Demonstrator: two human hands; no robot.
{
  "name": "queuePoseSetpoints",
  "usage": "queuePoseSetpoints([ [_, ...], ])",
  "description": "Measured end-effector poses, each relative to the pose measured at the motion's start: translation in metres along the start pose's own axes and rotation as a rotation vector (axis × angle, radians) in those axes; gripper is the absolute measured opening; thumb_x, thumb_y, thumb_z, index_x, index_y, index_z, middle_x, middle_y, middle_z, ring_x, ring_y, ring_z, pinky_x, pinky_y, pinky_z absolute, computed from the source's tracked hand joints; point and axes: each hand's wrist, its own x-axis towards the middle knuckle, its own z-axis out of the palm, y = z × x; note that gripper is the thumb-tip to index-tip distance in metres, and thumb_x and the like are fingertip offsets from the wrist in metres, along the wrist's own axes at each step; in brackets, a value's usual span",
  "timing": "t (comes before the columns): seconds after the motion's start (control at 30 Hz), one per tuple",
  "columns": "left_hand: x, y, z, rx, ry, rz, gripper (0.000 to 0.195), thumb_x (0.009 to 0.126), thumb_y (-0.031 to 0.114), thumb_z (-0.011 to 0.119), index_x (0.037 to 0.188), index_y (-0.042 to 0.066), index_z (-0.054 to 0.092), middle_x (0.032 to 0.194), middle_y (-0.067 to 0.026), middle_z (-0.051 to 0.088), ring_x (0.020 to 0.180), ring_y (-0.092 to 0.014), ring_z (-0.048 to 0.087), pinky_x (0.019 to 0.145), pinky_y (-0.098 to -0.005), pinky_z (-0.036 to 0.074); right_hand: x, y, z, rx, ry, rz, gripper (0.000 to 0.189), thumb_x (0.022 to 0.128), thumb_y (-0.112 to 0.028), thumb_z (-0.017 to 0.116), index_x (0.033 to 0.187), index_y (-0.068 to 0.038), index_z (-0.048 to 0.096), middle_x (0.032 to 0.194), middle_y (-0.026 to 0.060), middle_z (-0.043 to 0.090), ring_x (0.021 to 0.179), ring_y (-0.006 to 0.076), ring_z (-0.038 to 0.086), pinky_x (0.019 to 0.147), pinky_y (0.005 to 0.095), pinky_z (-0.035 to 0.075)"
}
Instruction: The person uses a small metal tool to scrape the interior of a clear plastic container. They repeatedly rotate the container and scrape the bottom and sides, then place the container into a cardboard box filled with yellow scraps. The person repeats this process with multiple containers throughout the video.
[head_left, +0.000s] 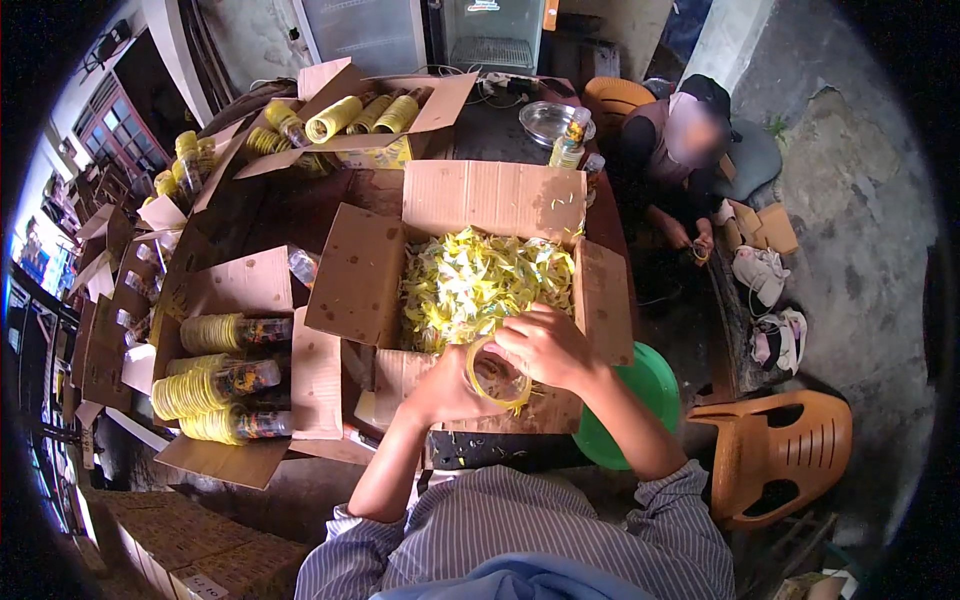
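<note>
My left hand (450, 386) holds a clear plastic cup (501, 375) with a yellow rim, its round opening facing up towards me. At the cup's upper right edge is my right hand (546, 341), its fingers bent at the rim; whether they pinch anything is hidden. Both hands are over the near side of an open cardboard box (365, 277). Inside that box lies a heap of small yellow and white strips or wrappers (480, 281). Left of it, another open carton (315, 382) contains stacks of yellow-rimmed plastic cups (199, 390) lying on their sides.
More cup stacks (337, 118) lie in cartons at the back left. A metal bowl (547, 124) stands at the back right. A green plastic basin (637, 405) and an orange plastic chair (787, 454) are at my right. Another person (679, 142) sits farther right, hands round a small object.
</note>
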Motion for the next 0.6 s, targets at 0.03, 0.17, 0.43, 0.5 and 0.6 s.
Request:
queuePoseSetpoints([
  [0.03, 0.000, 0.001, 0.003, 0.015, 0.028, 0.040, 0.047, 0.054, 0.016, 0.076, 0.093, 0.000, 0.054, 0.084, -0.0103, 0.061, 0.077, -0.015, 0.059, 0.073, -0.0293, 0.047, 0.000, -0.001, -0.001, 0.051, 0.024, 0.008, 0.017, 0.077, -0.021, 0.058, 0.069, -0.006, 0.054, 0.063, 0.0060, 0.052, 0.057, 0.0222, 0.053, 0.057, 0.0345, 0.043],
  [0.17, 0.000, 0.000, 0.016, 0.030, 0.145, 0.080, 0.047, 0.054, 0.016, 0.076, 0.093, 0.000, 0.054, 0.083, -0.0113, 0.061, 0.074, -0.019, 0.061, 0.069, -0.0290, 0.048, -0.003, -0.001, -0.002, 0.292, 0.132, 0.202, 0.021, 0.079, -0.015, 0.058, 0.064, -0.002, 0.049, 0.058, 0.0113, 0.048, 0.051, 0.0262, 0.049, 0.049, 0.0360, 0.038],
  [0.43, -0.001, -0.020, 0.026, 0.400, 0.422, 0.084, 0.042, 0.056, 0.019, 0.074, 0.088, 0.002, 0.053, 0.074, -0.0132, 0.059, 0.066, -0.030, 0.060, 0.061, -0.0363, 0.049, 0.005, 0.011, 0.022, 0.298, 0.320, 0.353, 0.020, 0.080, -0.010, 0.054, 0.065, 0.001, 0.048, 0.057, 0.0162, 0.047, 0.049, 0.0312, 0.048, 0.046, 0.0365, 0.037],
  [0.5, -0.004, -0.021, 0.022, 0.412, 0.456, 0.084, 0.039, 0.057, 0.020, 0.073, 0.085, 0.003, 0.052, 0.074, -0.0128, 0.058, 0.066, -0.030, 0.058, 0.060, -0.0374, 0.048, 0.009, 0.013, 0.031, 0.295, 0.333, 0.384, 0.018, 0.080, -0.010, 0.054, 0.066, 0.001, 0.050, 0.058, 0.0166, 0.049, 0.050, 0.0311, 0.049, 0.047, 0.0367, 0.038],
  [0.6, -0.009, -0.021, 0.015, 0.460, 0.501, 0.067, 0.041, 0.055, 0.017, 0.075, 0.088, 0.002, 0.055, 0.076, -0.0141, 0.059, 0.070, -0.031, 0.059, 0.062, -0.0349, 0.047, 0.017, 0.013, 0.045, 0.263, 0.379, 0.376, 0.016, 0.080, -0.010, 0.053, 0.068, 0.001, 0.052, 0.061, 0.0176, 0.051, 0.054, 0.0320, 0.053, 0.049, 0.0382, 0.040],
])
